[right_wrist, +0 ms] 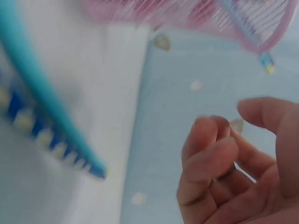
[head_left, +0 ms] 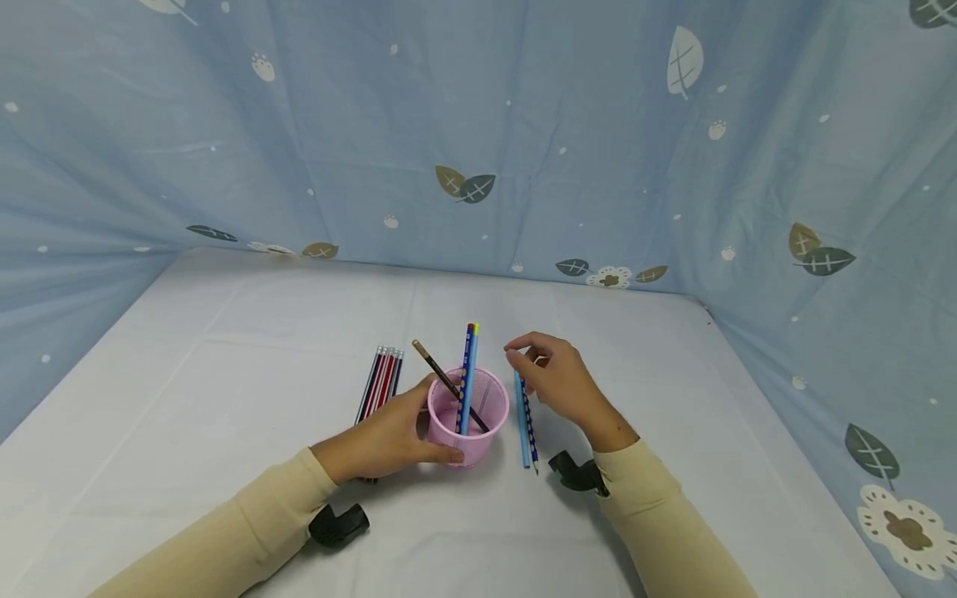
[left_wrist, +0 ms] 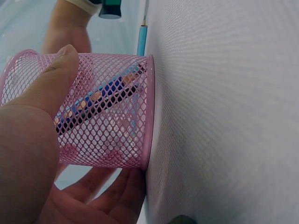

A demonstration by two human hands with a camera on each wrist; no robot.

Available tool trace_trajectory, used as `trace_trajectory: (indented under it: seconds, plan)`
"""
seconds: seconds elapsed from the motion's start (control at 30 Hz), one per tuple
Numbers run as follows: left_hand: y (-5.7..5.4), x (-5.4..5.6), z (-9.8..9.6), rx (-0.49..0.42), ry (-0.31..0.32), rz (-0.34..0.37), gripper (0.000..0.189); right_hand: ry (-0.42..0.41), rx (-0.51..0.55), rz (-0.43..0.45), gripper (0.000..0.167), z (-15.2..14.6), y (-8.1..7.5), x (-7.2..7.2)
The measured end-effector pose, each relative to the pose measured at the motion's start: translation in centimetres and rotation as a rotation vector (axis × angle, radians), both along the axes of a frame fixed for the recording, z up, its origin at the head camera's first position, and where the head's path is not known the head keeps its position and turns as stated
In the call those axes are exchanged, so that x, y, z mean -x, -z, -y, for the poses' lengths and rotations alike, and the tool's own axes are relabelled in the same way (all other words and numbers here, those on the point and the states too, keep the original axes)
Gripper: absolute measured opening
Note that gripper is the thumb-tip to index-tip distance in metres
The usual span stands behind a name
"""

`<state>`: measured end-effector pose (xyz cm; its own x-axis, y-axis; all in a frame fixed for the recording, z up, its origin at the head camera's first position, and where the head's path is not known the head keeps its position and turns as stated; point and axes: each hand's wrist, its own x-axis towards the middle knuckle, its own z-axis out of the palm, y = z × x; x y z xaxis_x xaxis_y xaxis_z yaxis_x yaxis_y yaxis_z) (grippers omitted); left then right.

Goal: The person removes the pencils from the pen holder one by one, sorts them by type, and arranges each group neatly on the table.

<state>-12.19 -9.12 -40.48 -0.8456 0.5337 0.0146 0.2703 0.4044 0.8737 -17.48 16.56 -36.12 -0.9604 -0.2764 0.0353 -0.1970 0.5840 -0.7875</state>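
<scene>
My left hand (head_left: 392, 436) grips a pink mesh pencil cup (head_left: 478, 455), thumb on the near side; the left wrist view shows its fingers wrapped around the mesh (left_wrist: 107, 148). Inside the cup lean a light blue pencil (head_left: 471, 382), a dark blue dotted pencil (head_left: 463, 399) and a dark pencil with a gold end (head_left: 434, 363). To the cup's right, my right hand (head_left: 557, 378) hovers above the far ends of a light blue pencil (head_left: 522, 428) and a dark blue dotted pencil (head_left: 530, 428) on the table. Its thumb and bent fingers stand apart, holding nothing.
Several striped pencils (head_left: 384, 378) in red, white and dark tones lie side by side left of the cup, partly behind my left hand. A white cloth covers the table (head_left: 247, 357). Blue leaf-patterned curtain (head_left: 359, 124) hangs around its back and sides.
</scene>
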Motion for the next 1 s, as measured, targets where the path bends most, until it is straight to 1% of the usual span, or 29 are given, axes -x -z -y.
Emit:
trace_trajectory:
  seconds: [0.1,0.17,0.27,0.33,0.5,0.7,0.87,1.0]
  plan:
    - [-0.1,0.0,0.0,0.002,0.002,-0.013,0.098,0.004,0.084,-0.038,0.025,0.6,-0.5,-0.6]
    - [-0.1,0.0,0.0,0.001,0.001,-0.015,0.098,0.002,0.106,-0.067,0.026,1.0,-0.7,-1.0]
    - [-0.1,0.0,0.1,0.005,0.000,-0.019,0.099,-0.014,0.113,-0.079,0.030,1.7,-0.9,-1.5]
    - [0.0,0.0,0.1,0.006,-0.001,-0.023,0.099,-0.034,0.118,-0.068,0.033,2.0,-0.9,-1.8]
    - [0.1,-0.1,0.1,0.011,-0.004,-0.034,0.098,-0.096,0.160,-0.005,0.035,2.7,-0.4,-2.3]
    - [0.0,-0.1,0.1,0.014,-0.003,-0.025,0.097,-0.120,0.175,0.049,0.035,3.4,0.0,-2.8]
    - [0.0,0.0,0.0,0.003,0.015,-0.024,0.096,-0.121,0.190,0.047,0.033,3.8,0.2,-2.9]
    - [0.0,0.0,0.0,-0.002,0.014,-0.017,0.095,-0.112,0.192,0.028,0.029,3.9,0.3,-2.9]
